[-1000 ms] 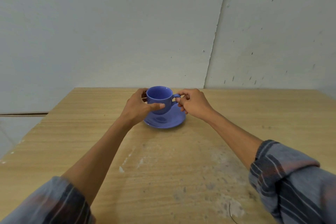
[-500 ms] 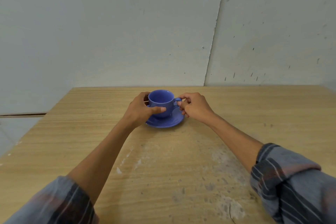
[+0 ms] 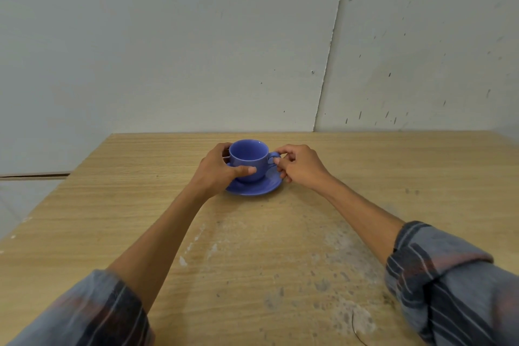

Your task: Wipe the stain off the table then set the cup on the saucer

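Both hands: your left hand [image 3: 217,170] wraps the blue cup [image 3: 248,159]; your right hand [image 3: 299,167] pinches its right-pointing handle. Cup: upright on the saucer [image 3: 259,187], far centre of the desk [image 3: 118,205], between your hands. Clearance: open desk all round, edges well apart.

Behind the table I see a pale grey wall [image 3: 168,50] made of two panels, with a vertical seam [image 3: 331,45] between them. The right panel [image 3: 435,50] carries small dark specks. At the left, a dark horizontal gap [image 3: 33,175] runs along low on the wall.
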A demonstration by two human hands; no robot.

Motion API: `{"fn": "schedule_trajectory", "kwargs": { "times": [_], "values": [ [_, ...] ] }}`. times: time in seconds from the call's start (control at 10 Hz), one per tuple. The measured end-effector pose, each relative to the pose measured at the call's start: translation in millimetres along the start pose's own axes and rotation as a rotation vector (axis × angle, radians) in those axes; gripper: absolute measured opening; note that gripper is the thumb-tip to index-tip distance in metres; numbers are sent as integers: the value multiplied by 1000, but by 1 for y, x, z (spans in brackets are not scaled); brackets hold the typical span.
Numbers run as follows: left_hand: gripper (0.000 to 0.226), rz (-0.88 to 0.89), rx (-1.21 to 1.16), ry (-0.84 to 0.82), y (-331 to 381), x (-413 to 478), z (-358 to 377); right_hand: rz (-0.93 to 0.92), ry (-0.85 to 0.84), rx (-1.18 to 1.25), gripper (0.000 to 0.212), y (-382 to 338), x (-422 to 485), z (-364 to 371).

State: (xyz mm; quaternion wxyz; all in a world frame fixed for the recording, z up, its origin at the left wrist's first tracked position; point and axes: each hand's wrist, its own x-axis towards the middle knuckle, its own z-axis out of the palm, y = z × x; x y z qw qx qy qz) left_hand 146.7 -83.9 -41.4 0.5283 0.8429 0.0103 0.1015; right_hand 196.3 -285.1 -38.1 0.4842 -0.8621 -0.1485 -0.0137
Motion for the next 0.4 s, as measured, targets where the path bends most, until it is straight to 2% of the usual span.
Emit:
{"fn": "schedule_trajectory", "kwargs": {
  "times": [0.2,0.4],
  "values": [
    [79,-47,23,-47,3,1,-2,4,-61,-23,25,-6,-3,-5],
    [90,-115,166,-75,25,-2,-12,44,-108,-129,43,-22,-17,-20]
  ]
}}
